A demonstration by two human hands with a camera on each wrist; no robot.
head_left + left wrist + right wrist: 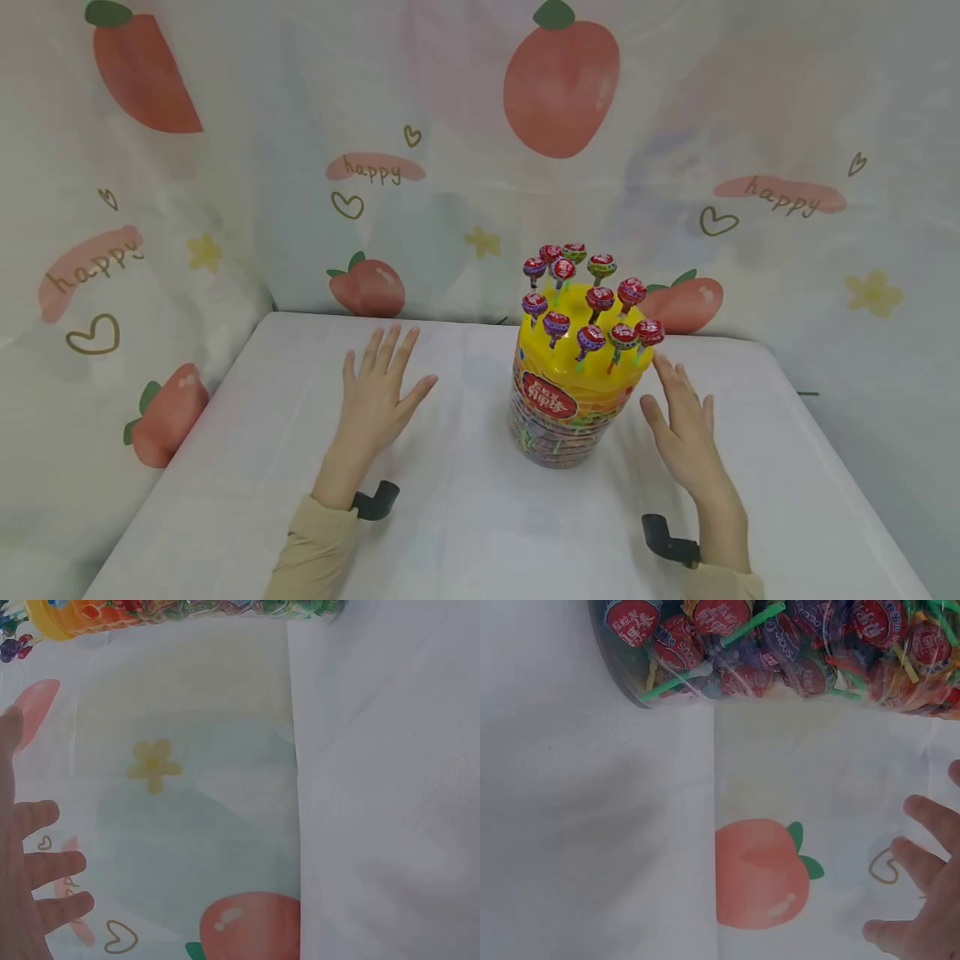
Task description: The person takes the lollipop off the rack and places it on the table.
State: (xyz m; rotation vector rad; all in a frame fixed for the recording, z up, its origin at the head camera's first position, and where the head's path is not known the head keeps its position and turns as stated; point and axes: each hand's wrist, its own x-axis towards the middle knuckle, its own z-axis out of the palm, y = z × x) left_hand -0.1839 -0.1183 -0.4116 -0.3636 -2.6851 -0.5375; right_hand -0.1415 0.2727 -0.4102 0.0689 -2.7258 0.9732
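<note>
A clear plastic jar [558, 433] full of wrapped lollipops stands upright on the table, right of the middle in the head view. Out of its yellow lid [573, 304] stick several lollipops [591, 338] in red, purple and green wrappers. To the left, well apart from the jar, my left hand [375, 400] spreads its fingers and holds nothing. Close by the jar's right side is my right hand [686, 429], its fingers extended and its grasp bare. The right wrist view shows lollipops [802, 645] through the jar's wall, apart from the right fingers [930, 825].
A white-covered table [450, 533] lies under both hands. Behind it and at its sides hangs a pale cloth backdrop [465, 100] printed with fruit, hearts and lettering. Black bent wrist mounts [378, 502] sit at both wrists.
</note>
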